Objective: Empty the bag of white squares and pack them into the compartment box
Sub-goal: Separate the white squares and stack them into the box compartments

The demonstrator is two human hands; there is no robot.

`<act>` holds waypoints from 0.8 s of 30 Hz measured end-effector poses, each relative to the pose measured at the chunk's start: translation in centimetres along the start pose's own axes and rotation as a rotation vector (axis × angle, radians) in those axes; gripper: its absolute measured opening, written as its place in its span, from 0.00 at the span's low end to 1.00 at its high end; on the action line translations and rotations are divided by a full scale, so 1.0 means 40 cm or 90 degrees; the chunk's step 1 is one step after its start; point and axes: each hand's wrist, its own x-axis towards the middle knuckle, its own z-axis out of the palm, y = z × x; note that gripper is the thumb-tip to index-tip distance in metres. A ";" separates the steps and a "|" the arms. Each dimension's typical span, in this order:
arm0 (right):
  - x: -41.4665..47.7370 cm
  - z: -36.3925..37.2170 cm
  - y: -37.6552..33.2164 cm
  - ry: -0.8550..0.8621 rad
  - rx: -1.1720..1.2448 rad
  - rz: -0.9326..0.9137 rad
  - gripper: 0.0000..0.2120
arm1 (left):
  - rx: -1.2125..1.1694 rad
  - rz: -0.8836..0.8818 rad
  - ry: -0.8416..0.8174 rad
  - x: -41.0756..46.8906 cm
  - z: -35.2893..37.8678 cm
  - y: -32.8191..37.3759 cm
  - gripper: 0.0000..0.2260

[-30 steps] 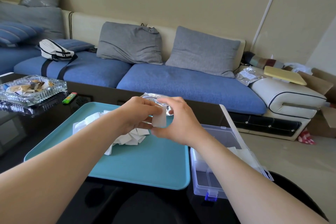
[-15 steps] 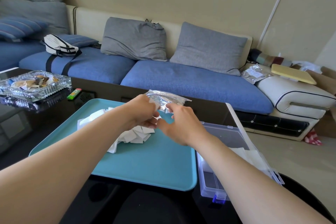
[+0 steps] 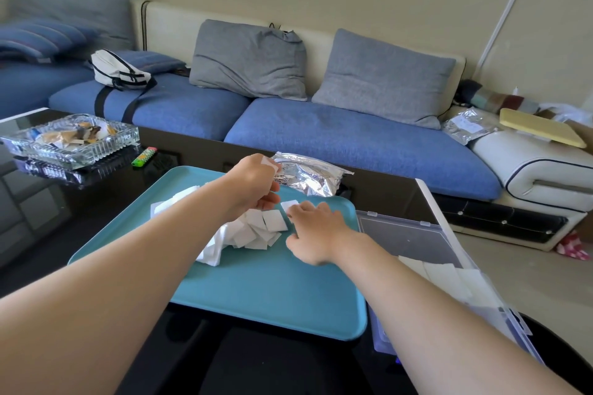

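Over tray [image 3: 272,292], L grip [image 3: 256,183] closed on bag [image 3: 311,179]; R grip [image 3: 316,231]: state hidden.

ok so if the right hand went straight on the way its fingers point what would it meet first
Probably the loose white square just ahead of the right hand on the teal tray; the foil bag lies further on, though depth is unclear.
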 end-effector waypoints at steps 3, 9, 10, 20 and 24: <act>-0.005 -0.007 0.002 0.075 0.025 0.020 0.18 | 0.007 0.007 -0.040 -0.017 0.002 0.008 0.13; -0.026 -0.001 0.009 0.113 0.094 0.035 0.06 | 0.036 0.011 -0.076 -0.043 0.004 0.014 0.14; -0.031 -0.002 0.008 0.108 0.081 0.020 0.05 | 0.029 0.003 -0.085 -0.050 0.006 0.015 0.14; -0.053 -0.027 0.024 0.012 0.042 0.006 0.18 | 0.041 -0.026 -0.146 -0.080 0.034 0.014 0.28; -0.049 -0.026 0.025 -0.010 0.033 0.026 0.09 | 0.030 -0.037 -0.157 -0.082 0.036 0.015 0.28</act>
